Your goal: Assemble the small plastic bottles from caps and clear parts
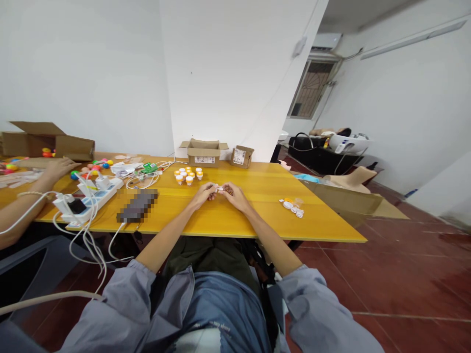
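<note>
My left hand (pixel 206 193) and my right hand (pixel 235 194) meet above the middle of the yellow table (pixel 221 220). Both are closed, fingertips pinching a small white piece (pixel 220 189) between them; its exact kind is too small to make out. Beyond my left hand stands a group of small white-and-orange round pieces (pixel 189 180), several of them upright. To the right of my right hand lies a little pile of loose white round parts (pixel 296 211), with an orange-and-white piece (pixel 288 203) beside it.
An open cardboard box (pixel 204 153) and a smaller carton (pixel 242 157) stand by the wall. On the left are a phone-like dark object (pixel 138 206), a power strip (pixel 96 200) with cables, and another person's hand (pixel 59 169) near colourful balls. A large cardboard box (pixel 334 198) adjoins the table's right side.
</note>
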Tool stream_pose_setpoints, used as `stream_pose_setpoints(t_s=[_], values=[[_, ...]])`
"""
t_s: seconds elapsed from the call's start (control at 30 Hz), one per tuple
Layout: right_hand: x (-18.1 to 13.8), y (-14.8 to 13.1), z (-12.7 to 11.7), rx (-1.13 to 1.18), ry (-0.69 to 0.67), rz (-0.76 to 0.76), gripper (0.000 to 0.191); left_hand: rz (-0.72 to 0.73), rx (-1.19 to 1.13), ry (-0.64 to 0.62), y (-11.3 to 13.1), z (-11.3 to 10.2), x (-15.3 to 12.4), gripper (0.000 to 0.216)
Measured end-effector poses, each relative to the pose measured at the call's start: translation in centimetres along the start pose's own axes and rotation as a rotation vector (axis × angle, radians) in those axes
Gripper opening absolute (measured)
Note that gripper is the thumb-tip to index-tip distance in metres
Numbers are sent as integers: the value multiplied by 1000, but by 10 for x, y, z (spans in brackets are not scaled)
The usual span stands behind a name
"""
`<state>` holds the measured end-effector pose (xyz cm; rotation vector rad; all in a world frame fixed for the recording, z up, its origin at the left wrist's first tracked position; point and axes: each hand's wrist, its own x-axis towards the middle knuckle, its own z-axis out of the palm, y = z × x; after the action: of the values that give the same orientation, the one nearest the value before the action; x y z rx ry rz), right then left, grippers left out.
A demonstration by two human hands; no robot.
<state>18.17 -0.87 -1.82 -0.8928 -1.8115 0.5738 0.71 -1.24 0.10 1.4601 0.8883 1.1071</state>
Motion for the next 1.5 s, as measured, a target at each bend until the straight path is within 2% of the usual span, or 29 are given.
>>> stream_pose_setpoints(t_s=[0.37, 0.73, 1.23, 1.5], values=[[-3, -2, -3, -138, 17, -97, 17, -38, 17, -2, 3, 2, -2, 42], [-2, -3, -2, -129, 22, -38, 21, 2, 48, -11, 3, 2, -3, 45], [-3, -1, -5, -194, -51, 46, 44, 12, 53, -36, 6, 2, -4, 39], [-2, -1, -3, -206, -54, 4, 35, 22, 47, -28, 4, 1, -3, 39]])
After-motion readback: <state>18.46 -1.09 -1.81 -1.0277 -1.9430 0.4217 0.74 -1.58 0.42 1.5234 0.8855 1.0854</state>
